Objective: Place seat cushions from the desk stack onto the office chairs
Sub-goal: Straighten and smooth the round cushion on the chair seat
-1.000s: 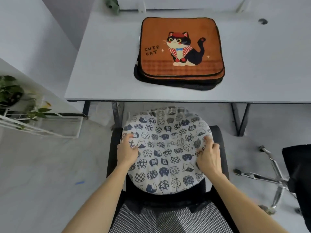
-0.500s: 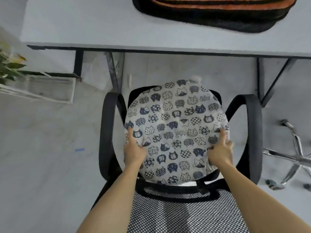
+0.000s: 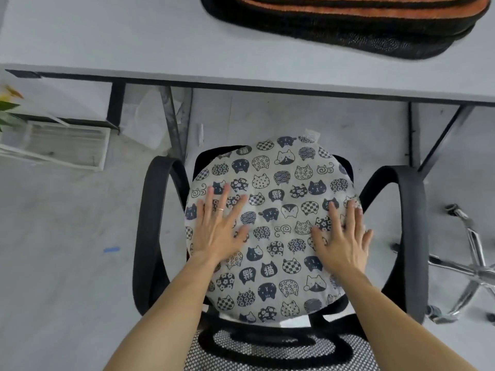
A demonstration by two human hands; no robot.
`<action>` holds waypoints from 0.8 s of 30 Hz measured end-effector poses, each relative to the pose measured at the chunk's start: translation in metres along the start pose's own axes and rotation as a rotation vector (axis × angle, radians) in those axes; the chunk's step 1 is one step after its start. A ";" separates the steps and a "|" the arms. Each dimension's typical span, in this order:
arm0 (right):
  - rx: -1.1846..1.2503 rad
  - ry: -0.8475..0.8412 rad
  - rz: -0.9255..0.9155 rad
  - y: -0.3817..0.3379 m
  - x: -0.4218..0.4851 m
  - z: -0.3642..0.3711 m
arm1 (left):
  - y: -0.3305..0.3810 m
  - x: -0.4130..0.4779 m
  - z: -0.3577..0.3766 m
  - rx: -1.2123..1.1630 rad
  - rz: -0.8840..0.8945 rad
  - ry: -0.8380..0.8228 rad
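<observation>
Your left hand point(image 3: 217, 231) and right hand point(image 3: 341, 242) have quit gripping the round cat-print cushion point(image 3: 276, 210) and now press it, fingers straight, onto the office chair point(image 3: 150, 223), so it looks placed.

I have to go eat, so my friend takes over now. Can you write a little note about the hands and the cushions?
Left hand: open, flat on the round cat-print cushion.
Right hand: open, flat on the same cushion.
The cushion lies on the office chair seat, between the armrests.
The orange cushion stack sits on the desk.
Done: this chair has its cushion.
Left: lift both hands, take the stack's cushions to other chairs; one chair base shows at right.
</observation>
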State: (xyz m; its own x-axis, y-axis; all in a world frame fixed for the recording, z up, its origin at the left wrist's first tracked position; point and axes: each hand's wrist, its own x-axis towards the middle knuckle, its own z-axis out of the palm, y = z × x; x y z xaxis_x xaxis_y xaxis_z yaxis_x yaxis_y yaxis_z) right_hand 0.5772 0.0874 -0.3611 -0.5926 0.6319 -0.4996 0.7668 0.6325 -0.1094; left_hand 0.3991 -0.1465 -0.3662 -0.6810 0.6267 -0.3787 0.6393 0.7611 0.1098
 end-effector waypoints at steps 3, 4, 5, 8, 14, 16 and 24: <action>-0.021 0.018 -0.005 0.010 0.008 0.022 | -0.015 0.005 0.024 0.021 -0.007 0.033; -0.020 0.028 -0.013 0.013 0.010 0.026 | -0.018 0.006 0.030 0.022 -0.007 0.053; -0.019 0.039 -0.018 0.016 0.013 0.031 | -0.019 0.008 0.037 0.022 -0.012 0.066; -0.030 0.068 -0.032 0.020 0.021 0.038 | -0.018 0.012 0.048 0.017 -0.035 0.076; -0.059 0.016 -0.026 0.019 0.022 0.031 | -0.014 0.010 0.038 -0.013 -0.067 0.011; -0.074 -0.044 -0.018 0.014 0.023 0.024 | -0.012 0.013 0.028 -0.025 -0.074 -0.059; -0.143 -0.172 0.066 -0.026 0.011 -0.029 | 0.010 0.023 -0.030 0.040 -0.068 -0.265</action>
State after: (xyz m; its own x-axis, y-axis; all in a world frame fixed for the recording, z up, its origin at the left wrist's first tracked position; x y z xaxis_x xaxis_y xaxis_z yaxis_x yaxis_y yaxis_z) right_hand 0.5432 0.0909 -0.3389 -0.4821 0.5960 -0.6422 0.7525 0.6570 0.0449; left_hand 0.3791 -0.1188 -0.3466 -0.6091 0.5047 -0.6117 0.6123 0.7895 0.0417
